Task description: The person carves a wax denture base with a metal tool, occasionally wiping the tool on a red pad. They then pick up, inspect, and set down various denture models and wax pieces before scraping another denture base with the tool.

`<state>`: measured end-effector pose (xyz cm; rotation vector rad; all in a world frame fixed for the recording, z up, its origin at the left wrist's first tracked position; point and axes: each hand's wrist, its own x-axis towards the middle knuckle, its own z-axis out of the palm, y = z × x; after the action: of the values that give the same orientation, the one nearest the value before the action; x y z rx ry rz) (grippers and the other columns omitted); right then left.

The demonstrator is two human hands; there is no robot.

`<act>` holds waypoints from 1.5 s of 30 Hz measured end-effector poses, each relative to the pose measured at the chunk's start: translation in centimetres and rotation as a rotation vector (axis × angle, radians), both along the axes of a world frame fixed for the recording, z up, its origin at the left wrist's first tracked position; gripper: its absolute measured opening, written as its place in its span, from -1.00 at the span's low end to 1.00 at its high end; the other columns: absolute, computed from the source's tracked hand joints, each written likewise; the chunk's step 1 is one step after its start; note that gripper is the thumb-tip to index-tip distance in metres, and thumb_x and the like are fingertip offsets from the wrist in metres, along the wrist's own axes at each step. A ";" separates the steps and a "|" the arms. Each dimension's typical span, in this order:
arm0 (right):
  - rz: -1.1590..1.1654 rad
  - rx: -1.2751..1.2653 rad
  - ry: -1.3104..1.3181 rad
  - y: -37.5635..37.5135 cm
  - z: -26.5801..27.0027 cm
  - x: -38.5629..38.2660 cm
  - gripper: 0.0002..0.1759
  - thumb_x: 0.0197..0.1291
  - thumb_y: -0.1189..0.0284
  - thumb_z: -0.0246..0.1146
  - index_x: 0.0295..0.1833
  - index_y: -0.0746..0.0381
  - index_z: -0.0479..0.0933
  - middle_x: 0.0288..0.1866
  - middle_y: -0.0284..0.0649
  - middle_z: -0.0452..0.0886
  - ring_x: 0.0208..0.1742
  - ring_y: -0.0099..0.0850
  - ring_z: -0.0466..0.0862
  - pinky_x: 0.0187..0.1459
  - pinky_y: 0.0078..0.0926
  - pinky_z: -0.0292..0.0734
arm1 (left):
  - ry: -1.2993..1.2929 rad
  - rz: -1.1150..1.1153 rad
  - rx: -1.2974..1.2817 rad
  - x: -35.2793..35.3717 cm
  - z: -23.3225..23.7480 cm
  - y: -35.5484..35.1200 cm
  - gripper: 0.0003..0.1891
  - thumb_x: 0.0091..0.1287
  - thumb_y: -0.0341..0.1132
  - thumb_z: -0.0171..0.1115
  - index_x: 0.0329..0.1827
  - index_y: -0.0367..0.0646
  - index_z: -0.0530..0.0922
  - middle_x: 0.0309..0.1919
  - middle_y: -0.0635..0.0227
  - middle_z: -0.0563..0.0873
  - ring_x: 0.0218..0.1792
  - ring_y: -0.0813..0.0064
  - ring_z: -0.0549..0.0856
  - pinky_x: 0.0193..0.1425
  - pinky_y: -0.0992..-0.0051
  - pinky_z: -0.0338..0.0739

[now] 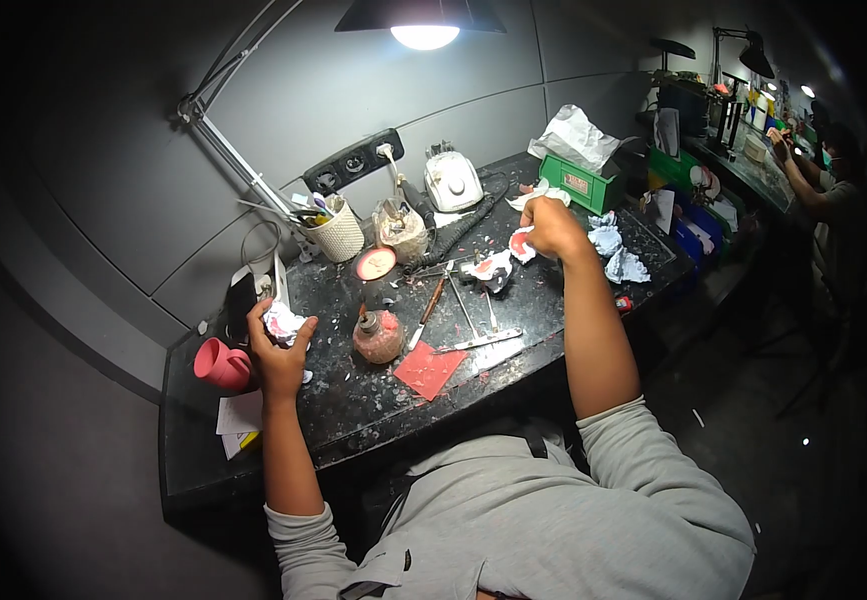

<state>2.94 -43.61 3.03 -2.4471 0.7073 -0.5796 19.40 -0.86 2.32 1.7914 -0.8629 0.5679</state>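
My left hand is closed around a white plaster dental cast with a pinkish-red wax patch, above the left part of the bench. Over at the right, my right hand has its fingers curled at another white dental cast with red wax; the hand partly hides the grip. A third white piece with red wax sits on a metal articulator in the middle. A wax knife lies beside a spirit burner and a red wax sheet.
A pink mug stands at the left edge. Behind are a pen holder, a white device and a green bin. Crumpled paper lies at the right. A lamp hangs above. Another person works farther off.
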 end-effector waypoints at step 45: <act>0.639 0.332 -0.097 2.7 1.9 -0.6 -0.83 0.14 0.72 0.48 -0.22 0.34 0.63 -0.23 -0.25 0.79 -0.17 -0.51 0.78 -0.07 -0.52 0.68 | -0.042 0.006 0.025 0.7 -0.6 0.1 -0.31 0.16 -0.39 0.66 0.31 -0.28 0.43 0.03 0.21 0.63 0.00 0.46 0.64 0.14 0.43 0.57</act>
<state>2.36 -40.94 4.94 -2.1415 -0.0386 -0.2915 20.12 -0.72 1.72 1.8110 -0.8969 0.6034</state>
